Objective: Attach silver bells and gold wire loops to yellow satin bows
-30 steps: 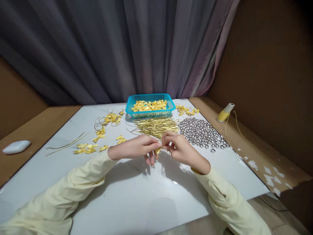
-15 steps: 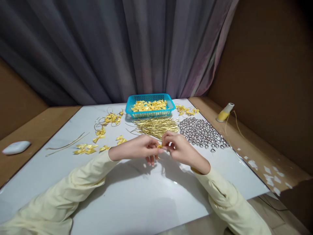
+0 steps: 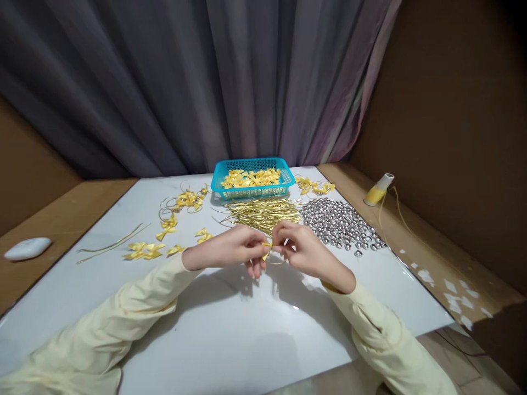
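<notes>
Between my hands is a small yellow ribbon bow (image 3: 267,253), partly covered by fingers. My left hand (image 3: 248,249) pinches the bow from the left, thumb and index finger closed on it. From the other side my right hand (image 3: 294,245) grips the same bow with its fingertips. A thin gold cord (image 3: 275,263) curves below the bow between the hands. Just beyond my fingers lies a heap of gold twist ties (image 3: 263,211). Several loose yellow bows (image 3: 144,250) rest on the white table to the left of my left hand.
A blue basket (image 3: 253,191) of yellow bows stands at the back. Many silver domed pieces (image 3: 341,224) spread at the right. Bows with cord loops (image 3: 187,200) lie back left. A yellow thread spool (image 3: 377,190), paper scraps (image 3: 453,300) and a white oval object (image 3: 27,248) sit at the sides.
More of the yellow bow and the cord loop beneath it now shows between my fingertips. Both hands stay in nearly the same place, with only small finger movement.
</notes>
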Demonstrator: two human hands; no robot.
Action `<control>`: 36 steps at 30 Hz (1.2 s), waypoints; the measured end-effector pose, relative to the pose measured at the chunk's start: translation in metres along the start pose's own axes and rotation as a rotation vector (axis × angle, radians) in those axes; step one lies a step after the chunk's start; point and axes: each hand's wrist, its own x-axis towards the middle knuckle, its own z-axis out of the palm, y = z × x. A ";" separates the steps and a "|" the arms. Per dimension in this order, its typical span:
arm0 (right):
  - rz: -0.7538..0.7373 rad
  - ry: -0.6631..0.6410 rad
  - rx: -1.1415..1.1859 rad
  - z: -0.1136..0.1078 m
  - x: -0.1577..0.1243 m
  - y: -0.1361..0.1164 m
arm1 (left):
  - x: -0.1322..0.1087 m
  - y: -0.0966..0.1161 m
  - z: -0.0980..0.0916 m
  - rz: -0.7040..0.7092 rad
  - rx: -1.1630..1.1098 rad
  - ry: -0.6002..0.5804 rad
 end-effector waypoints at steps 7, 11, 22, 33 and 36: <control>-0.023 0.121 -0.054 0.003 -0.002 -0.004 | -0.003 -0.001 0.001 0.034 0.011 0.157; -0.075 0.182 -0.267 0.005 -0.005 -0.005 | -0.003 -0.002 0.002 0.031 -0.019 0.211; 0.041 0.145 -0.261 0.012 -0.005 -0.007 | -0.004 0.000 0.005 0.074 0.165 0.241; 0.243 0.105 0.100 0.009 0.004 0.000 | -0.012 -0.001 0.007 0.137 0.391 0.252; 0.237 0.117 0.148 0.005 0.003 -0.002 | -0.014 -0.004 0.005 0.132 0.407 0.242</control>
